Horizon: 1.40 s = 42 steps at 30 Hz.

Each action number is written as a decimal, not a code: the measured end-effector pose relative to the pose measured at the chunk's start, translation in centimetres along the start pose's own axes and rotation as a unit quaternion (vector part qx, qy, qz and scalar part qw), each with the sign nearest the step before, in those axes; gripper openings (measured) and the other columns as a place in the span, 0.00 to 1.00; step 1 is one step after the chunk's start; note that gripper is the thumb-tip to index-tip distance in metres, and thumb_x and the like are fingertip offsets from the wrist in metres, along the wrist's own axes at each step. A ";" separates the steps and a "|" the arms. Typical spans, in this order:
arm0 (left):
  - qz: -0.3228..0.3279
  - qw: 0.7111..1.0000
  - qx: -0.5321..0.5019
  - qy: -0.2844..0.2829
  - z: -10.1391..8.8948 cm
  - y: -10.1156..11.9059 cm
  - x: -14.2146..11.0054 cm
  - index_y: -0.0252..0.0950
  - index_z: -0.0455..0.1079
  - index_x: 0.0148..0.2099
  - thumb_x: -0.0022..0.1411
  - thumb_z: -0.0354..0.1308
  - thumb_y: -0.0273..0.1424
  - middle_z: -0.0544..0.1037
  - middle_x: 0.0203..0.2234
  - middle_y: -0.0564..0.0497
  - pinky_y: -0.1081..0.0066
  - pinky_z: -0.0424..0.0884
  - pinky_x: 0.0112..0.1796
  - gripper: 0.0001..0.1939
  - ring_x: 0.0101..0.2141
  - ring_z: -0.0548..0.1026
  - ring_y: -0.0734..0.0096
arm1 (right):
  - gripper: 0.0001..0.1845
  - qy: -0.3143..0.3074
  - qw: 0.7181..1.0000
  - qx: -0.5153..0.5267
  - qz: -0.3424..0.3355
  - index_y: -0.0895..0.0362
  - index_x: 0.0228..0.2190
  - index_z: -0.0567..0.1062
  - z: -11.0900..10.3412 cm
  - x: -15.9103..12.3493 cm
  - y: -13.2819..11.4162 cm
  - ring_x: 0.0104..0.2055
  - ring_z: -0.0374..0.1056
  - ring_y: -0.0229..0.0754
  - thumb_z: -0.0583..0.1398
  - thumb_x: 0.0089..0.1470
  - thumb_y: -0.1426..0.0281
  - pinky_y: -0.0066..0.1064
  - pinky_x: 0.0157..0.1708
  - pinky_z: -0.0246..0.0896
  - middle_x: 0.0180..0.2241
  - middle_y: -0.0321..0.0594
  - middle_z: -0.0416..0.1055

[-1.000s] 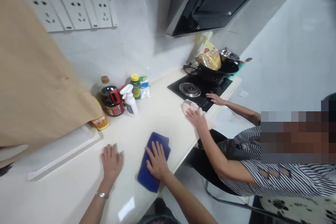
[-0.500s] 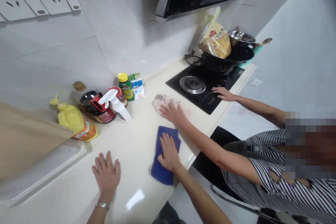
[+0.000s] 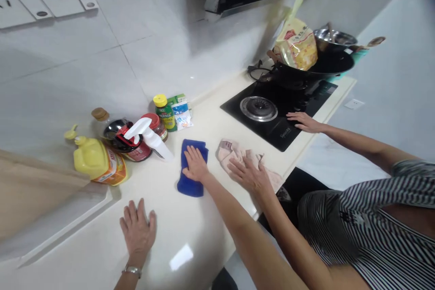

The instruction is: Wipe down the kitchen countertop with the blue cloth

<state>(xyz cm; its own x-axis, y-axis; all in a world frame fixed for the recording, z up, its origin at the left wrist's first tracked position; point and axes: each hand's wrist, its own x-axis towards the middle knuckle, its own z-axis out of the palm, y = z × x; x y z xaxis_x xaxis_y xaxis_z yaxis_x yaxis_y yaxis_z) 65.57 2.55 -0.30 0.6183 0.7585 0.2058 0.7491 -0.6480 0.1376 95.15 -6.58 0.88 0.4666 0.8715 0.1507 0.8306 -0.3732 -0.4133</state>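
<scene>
My right hand [image 3: 196,164] lies flat with its fingers out on a folded blue cloth [image 3: 189,186], pressing it against the white countertop [image 3: 159,217]. To the left, my left hand [image 3: 138,226] rests palm down on the bare counter, fingers spread, a silver bracelet on its wrist. Beyond the blue cloth stand a white spray bottle [image 3: 153,138], a red-lidded jar [image 3: 159,127] and a green bottle with a yellow cap [image 3: 165,112]. Right of my cloth, a co-worker's hand [image 3: 249,174] presses on a pale pink cloth [image 3: 228,154].
The co-worker's other hand [image 3: 306,122] touches the black cooktop [image 3: 283,129]. A wok [image 3: 329,70] holding a yellow bag [image 3: 299,47] sits at the back right. A yellow pump bottle [image 3: 91,158] and a dark sauce bottle [image 3: 136,149] stand at the left by the wall.
My right hand and the blue cloth have moved away from the front edge toward the wall. The co-worker's hand and pink cloth have come nearer the front edge. My left hand stays in place.
</scene>
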 end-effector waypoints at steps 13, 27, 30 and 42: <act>0.005 1.000 -0.018 -0.011 -0.2 0.2 0.2 0.28 0.56 0.71 0.72 0.39 0.44 0.51 0.70 0.28 0.38 0.45 0.64 0.33 0.71 0.43 0.41 | 0.46 -0.032 0.999 0.014 -0.014 0.70 0.67 0.53 1.5 -13.4 -4.7 0.75 0.27 0.54 0.57 0.51 0.63 0.52 0.73 0.29 0.72 0.58 0.36; 0.028 0.987 -0.086 -0.134 -0.8 -4.1 1.1 0.32 0.60 0.70 0.70 0.43 0.44 0.51 0.71 0.34 0.42 0.46 0.66 0.33 0.70 0.47 0.43 | 0.39 0.046 0.989 -0.049 0.128 0.65 0.66 0.57 0.6 -25.0 -9.3 0.73 0.42 0.59 0.56 0.58 0.63 0.54 0.69 0.46 0.71 0.55 0.47; 0.062 0.986 -0.095 -0.123 -1.4 -6.7 1.2 0.33 0.63 0.68 0.70 0.43 0.42 0.54 0.70 0.36 0.45 0.47 0.66 0.31 0.70 0.49 0.47 | 0.34 0.048 0.990 -0.046 0.126 0.59 0.66 0.59 -0.3 -24.9 -8.8 0.72 0.46 0.58 0.53 0.63 0.60 0.53 0.66 0.51 0.71 0.52 0.47; 0.041 0.997 -0.049 -0.036 -1.6 -7.5 -1.5 0.29 0.56 0.71 0.73 0.38 0.41 0.51 0.71 0.34 0.45 0.42 0.67 0.32 0.72 0.41 0.47 | 0.38 0.043 0.986 -0.093 0.133 0.61 0.68 0.54 1.5 -20.7 -6.5 0.74 0.30 0.63 0.55 0.61 0.61 0.62 0.70 0.34 0.73 0.56 0.36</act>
<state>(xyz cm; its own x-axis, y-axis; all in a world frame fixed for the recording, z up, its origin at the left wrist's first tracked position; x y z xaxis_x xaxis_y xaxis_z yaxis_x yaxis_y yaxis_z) 58.60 6.15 -0.13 0.6950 0.7032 0.1499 0.6706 -0.7092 0.2178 79.70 -21.72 -0.86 0.6933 0.7072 0.1386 0.7127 -0.6443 -0.2774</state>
